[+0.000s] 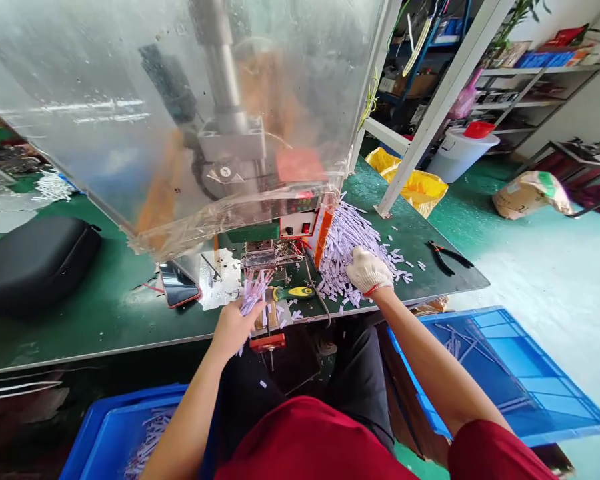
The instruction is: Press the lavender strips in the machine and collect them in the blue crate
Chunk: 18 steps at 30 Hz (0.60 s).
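My bare left hand (234,325) is closed round a bunch of thin lilac strips (255,288), just in front of the machine's metal die block (260,259). On the right, my right hand (369,270), in a white knitted glove, rests at the near side of a large pile of lilac strips (353,230). Its fingers curl down into the pile, and what they hold, if anything, is hidden. Between the hands lies a yellow-handled screwdriver (295,293). A small red clamp (267,343) sits at the bench edge below my left hand.
A cloudy plastic sheet (105,133) hangs before the press. Pliers (449,257) lie on the bench's right; a phone (177,283) and black case (35,263) lie left. Blue crates stand low at the right (555,373) and left (95,427). A white frame post (430,127) rises from the bench.
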### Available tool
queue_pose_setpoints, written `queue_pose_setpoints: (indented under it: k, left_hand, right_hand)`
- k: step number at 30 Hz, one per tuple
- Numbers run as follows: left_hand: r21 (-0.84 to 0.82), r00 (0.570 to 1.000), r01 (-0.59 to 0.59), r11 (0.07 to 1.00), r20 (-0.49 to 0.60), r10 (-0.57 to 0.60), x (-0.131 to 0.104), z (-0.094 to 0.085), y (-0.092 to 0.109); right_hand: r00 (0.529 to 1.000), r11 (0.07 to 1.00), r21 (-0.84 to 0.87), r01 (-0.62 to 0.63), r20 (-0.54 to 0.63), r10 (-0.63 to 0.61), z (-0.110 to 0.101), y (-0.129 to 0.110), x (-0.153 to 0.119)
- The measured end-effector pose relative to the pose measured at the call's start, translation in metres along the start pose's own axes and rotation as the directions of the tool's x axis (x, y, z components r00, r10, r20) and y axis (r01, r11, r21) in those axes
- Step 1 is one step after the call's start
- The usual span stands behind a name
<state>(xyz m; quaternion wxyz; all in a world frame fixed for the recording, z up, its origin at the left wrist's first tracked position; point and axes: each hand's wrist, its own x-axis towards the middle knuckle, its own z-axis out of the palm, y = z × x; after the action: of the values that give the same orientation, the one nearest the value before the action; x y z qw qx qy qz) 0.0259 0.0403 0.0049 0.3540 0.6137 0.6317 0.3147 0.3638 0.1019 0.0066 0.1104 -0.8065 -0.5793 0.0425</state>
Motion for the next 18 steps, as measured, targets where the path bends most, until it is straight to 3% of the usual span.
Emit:
queue_pose_setpoints:
  k: [5,10,12,14,16,18]
  left_hand:
    - [0.088,1.0,-0.011,0.996,-0.021,0.013,0.004,0.005,0.013]
    - [-0.057,0.999,0.013,0.998,0.05,-0.01,-0.001,-0.018,0.003]
    - [-0.128,0.998,-0.017,0.992,0.059,0.024,-0.006,-0.029,-0.007]
    - [-0.207,0.998,-0.03,0.978,0.047,0.041,-0.013,-0.039,-0.017]
    - [-0.285,0.999,-0.025,0.958,0.028,0.035,-0.022,-0.045,-0.024]
    - [-0.353,0.999,-0.021,0.935,0.017,0.028,-0.029,-0.047,-0.027]
  right_hand:
    - [1.0,0.979,0.202,-0.014,0.017,0.01,0.0,0.009,0.009]
    - [0.995,0.884,0.464,0.051,-0.104,-0.002,-0.015,0.021,-0.005]
    - [0.997,0.792,0.607,0.069,-0.074,-0.031,-0.026,0.015,-0.022]
    - [0.993,0.641,0.767,0.038,0.043,-0.111,-0.035,-0.001,-0.045]
    - [0.942,0.467,0.883,-0.046,0.194,-0.273,-0.037,-0.025,-0.069]
    - [0.856,0.346,0.928,-0.138,0.288,-0.43,-0.032,-0.056,-0.09]
